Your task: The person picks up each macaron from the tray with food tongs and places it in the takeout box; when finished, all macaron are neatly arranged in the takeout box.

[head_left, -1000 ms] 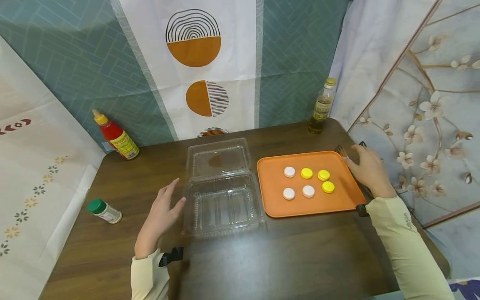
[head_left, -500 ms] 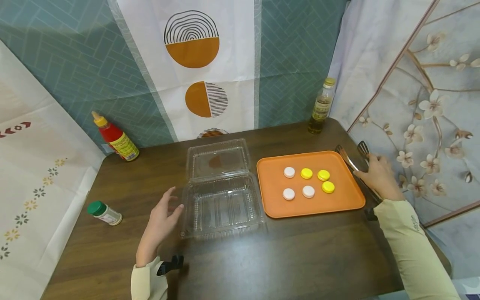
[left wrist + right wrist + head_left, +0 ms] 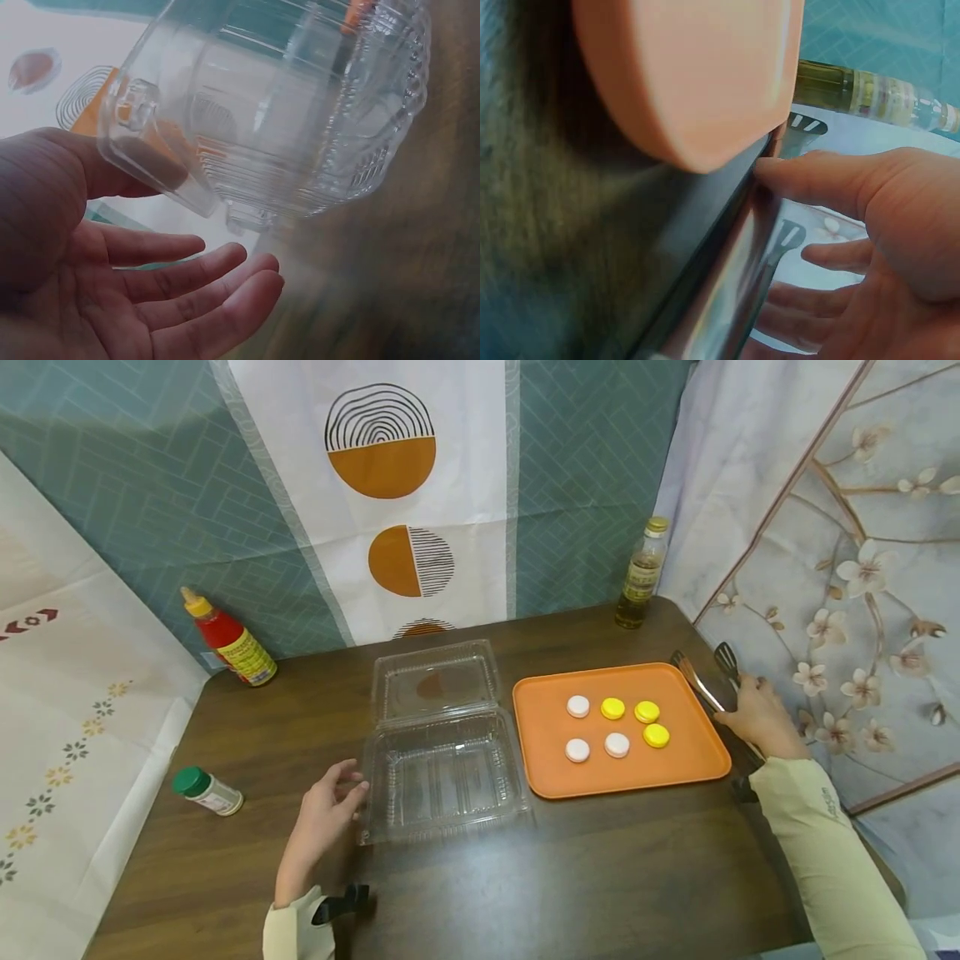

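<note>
In the head view my left hand (image 3: 324, 810) is beside the left edge of a hinged clear plastic container (image 3: 450, 777), whose lid (image 3: 438, 681) lies open at the back. In the left wrist view the thumb overlaps the container's rim (image 3: 157, 180) and the fingers lie loosely bent below it; contact is unclear. My right hand (image 3: 761, 720) holds metal tongs (image 3: 701, 687) with dark slotted heads, lying along the tray's right side. In the right wrist view the thumb touches one arm of the tongs (image 3: 731, 289) and the fingers reach behind the other arm.
Three yellow macarons (image 3: 612, 708) and three white ones (image 3: 617, 745) sit on an orange tray (image 3: 540, 760). An oil bottle (image 3: 641, 577) stands at the back right. A red sauce bottle (image 3: 238, 642) and a green-capped shaker (image 3: 210, 790) are at the left. Fabric surrounds the table.
My right hand has moved right and a little down onto the tongs, whose heads now show fully. My left hand has lowered toward the container's left edge, its fingers bending slightly.
</note>
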Available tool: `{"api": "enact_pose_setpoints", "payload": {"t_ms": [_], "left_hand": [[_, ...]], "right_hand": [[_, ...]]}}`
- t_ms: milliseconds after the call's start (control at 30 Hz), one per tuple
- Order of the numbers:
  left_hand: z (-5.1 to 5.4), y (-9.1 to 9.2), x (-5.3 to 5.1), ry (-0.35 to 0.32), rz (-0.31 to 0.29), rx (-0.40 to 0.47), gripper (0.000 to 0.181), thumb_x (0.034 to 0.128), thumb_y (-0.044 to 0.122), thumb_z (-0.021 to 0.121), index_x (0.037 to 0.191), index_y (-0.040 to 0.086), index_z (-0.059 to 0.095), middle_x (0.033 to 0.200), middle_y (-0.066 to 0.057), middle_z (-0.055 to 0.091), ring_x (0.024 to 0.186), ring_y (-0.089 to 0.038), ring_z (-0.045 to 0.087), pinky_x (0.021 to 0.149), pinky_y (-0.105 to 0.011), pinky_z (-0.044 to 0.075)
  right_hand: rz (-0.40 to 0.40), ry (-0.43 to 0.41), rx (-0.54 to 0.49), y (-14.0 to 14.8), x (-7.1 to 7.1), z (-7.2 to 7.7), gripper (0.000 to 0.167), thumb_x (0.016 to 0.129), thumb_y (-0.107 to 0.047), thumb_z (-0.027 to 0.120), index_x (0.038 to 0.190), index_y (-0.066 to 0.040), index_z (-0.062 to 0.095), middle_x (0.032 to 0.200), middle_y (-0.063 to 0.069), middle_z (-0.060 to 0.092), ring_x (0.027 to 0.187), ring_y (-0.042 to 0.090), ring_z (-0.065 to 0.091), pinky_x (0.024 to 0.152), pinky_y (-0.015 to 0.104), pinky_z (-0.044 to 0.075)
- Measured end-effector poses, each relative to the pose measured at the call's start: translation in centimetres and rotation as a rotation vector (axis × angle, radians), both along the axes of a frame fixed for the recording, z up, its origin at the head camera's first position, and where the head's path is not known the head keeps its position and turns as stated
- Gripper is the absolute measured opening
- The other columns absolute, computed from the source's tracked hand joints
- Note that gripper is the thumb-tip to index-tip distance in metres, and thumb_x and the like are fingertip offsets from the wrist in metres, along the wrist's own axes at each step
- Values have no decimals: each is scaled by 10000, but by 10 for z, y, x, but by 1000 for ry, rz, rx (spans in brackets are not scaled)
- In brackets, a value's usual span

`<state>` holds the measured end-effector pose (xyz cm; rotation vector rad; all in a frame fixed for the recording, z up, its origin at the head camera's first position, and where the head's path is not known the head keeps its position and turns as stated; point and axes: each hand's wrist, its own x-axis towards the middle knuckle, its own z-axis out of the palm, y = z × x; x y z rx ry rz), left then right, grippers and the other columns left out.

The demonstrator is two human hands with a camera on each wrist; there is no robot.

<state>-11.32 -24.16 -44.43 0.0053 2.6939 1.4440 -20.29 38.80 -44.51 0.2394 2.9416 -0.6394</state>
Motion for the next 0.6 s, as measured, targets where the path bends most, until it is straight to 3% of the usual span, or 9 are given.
{"api": "enact_pose_setpoints", "payload": {"t_ms": [367, 467, 600], "left_hand": [[-12, 5, -2, 33, 3, 57, 344, 1015, 14, 541, 1333, -114, 527, 1122, -261, 617, 922, -359, 674, 649, -318, 602], [-13, 5, -2, 27, 7, 72, 335, 1016, 9, 538, 1327, -116, 531, 1105, -265, 622, 904, -351, 673, 645, -309, 599], [-13, 5, -3, 28, 7, 80, 329, 1020, 13, 532, 1323, -114, 533, 1116, -269, 626, 895, -326, 673, 643, -291, 592]], "right_hand": [[29, -11, 39, 3, 0, -3, 719, 962, -121, 596, 1286, 350, 159, 1261, 593, 254, 1120, 716, 360, 916, 725, 382], [37, 60, 38, 4, 3, -4, 625, 945, -101, 586, 1200, 342, 228, 1137, 562, 345, 1032, 698, 430, 842, 712, 409], [44, 183, 49, 6, 10, -5, 451, 937, -108, 591, 1046, 251, 341, 927, 434, 430, 838, 627, 510, 661, 661, 430]]}}
